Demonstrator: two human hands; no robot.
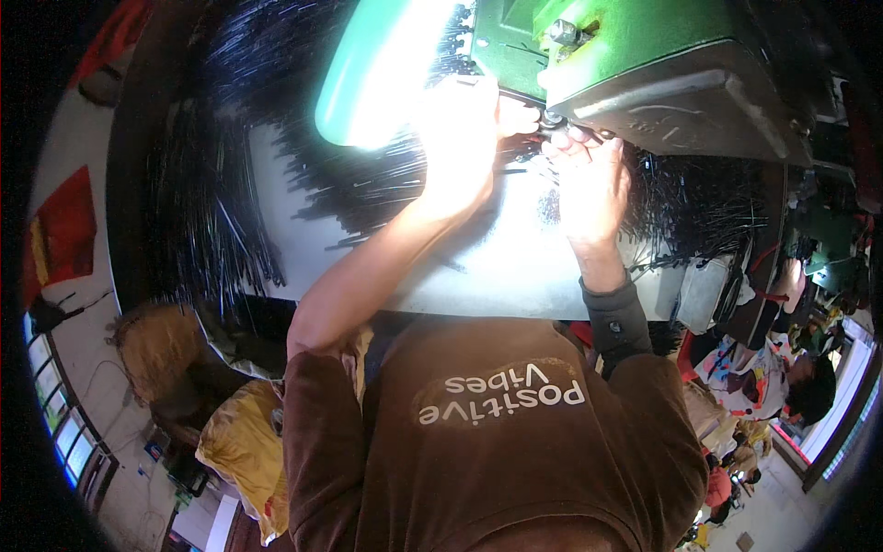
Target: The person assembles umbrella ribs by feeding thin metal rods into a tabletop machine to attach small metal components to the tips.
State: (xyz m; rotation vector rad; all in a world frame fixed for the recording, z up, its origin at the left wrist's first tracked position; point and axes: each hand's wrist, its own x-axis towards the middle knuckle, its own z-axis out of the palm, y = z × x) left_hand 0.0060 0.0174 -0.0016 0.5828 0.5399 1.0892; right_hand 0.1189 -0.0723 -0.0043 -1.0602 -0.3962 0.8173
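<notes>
Both my hands are at the working point beneath a green machine (635,55), washed out by strong light. My left hand (464,138) reaches in from the left, its fingertips bent together beside a small dark metal part (552,120) of the machine. My right hand (590,179) comes up from below, with its fingertips drawn together at the same part. Whatever lies between the fingers is too small and glaring to make out. Many thin black rods (359,189) lie in heaps on the white table (423,290) around the hands.
A bright lamp with a green housing (342,92) hangs close to my left hand. More black rods (704,207) are piled to the right, near a grey box (704,293). A yellow sack (246,451) stands at lower left. Other people sit at the far right, one in a patterned shirt (754,379).
</notes>
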